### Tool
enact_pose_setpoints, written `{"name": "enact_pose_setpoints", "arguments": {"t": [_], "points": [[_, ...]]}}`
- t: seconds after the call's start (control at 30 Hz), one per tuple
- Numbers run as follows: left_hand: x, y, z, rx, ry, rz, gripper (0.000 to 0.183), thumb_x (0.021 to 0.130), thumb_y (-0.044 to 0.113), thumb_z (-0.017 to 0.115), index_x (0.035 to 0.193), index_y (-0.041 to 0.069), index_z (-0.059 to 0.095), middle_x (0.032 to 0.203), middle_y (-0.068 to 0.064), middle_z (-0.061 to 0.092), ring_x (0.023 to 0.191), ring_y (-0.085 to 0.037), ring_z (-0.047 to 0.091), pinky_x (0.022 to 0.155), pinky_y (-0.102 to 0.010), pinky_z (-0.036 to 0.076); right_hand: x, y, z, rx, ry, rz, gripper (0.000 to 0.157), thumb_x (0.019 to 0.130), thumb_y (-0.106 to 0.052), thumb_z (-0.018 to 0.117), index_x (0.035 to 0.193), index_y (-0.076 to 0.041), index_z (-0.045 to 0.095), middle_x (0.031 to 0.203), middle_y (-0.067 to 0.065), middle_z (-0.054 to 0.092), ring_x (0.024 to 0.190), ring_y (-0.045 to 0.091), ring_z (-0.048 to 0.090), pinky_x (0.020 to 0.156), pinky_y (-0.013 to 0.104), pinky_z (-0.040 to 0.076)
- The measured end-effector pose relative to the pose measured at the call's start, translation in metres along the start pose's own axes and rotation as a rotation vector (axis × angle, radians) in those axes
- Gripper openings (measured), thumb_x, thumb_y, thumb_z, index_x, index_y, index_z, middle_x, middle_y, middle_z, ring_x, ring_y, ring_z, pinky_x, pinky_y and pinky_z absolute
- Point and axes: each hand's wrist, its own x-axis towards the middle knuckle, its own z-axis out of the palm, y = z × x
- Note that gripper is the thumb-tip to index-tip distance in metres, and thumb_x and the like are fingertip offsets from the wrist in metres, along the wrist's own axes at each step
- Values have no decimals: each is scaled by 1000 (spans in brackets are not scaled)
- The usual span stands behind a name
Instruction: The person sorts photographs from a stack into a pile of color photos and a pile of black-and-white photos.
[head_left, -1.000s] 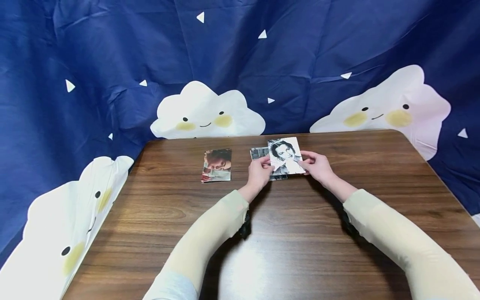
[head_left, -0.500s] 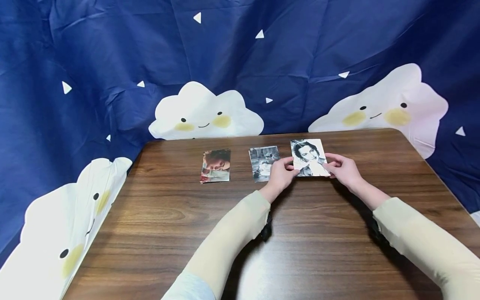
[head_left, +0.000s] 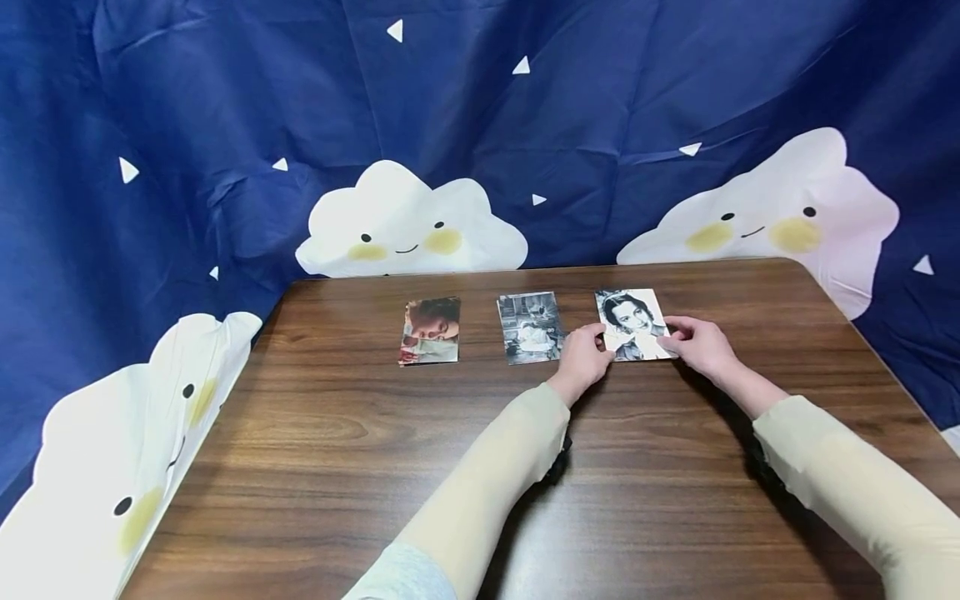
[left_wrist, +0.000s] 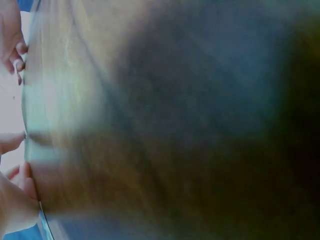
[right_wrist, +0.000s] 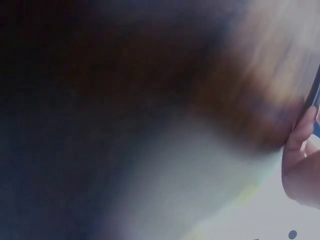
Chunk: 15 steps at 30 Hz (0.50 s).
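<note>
Head view: one rectangular black-and-white portrait print (head_left: 633, 312), pinched at its left edge by the left hand (head_left: 583, 357) and at its right edge by the right hand (head_left: 701, 343). Change: a second ago it overlapped the grey-toned photo stack (head_left: 528, 329); now it lies apart, to that stack's right, and lower than half a second ago. Meaning, as judged: a third place in the row, nearly settled. Further left: one colour-print photo stack (head_left: 435, 329), unchanged, on the brown wood-grain table (head_left: 337, 450). Behind: dark-blue cloud-patterned curtain (head_left: 300, 92). Unclear: whether the print's underside touches the table; whether one sheet or several are held; the fingers beneath. Wrist views: mostly dark blur, hands cut off at the edges.
</note>
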Motion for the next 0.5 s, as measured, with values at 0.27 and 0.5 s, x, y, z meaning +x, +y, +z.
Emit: {"name": "enact_pose_setpoints", "arguments": {"t": [0.27, 0.5], "points": [[-5, 3, 2, 116, 50, 58, 26, 84, 12, 71, 109, 10, 72, 124, 0, 65, 107, -17, 62, 91, -19, 42, 3, -5, 2, -103, -20, 31, 45, 90, -23, 67, 125, 5, 58, 85, 9, 64, 79, 26, 55, 68, 37, 38], [-4, 3, 3, 101, 45, 75, 30, 83, 11, 70, 113, 8, 71, 128, -2, 63, 110, -19, 61, 93, -19, 41, 2, -3, 1, -117, -18, 23, 42, 89, -19, 67, 123, 5, 59, 80, 6, 64, 76, 24, 56, 67, 38, 38]]}}
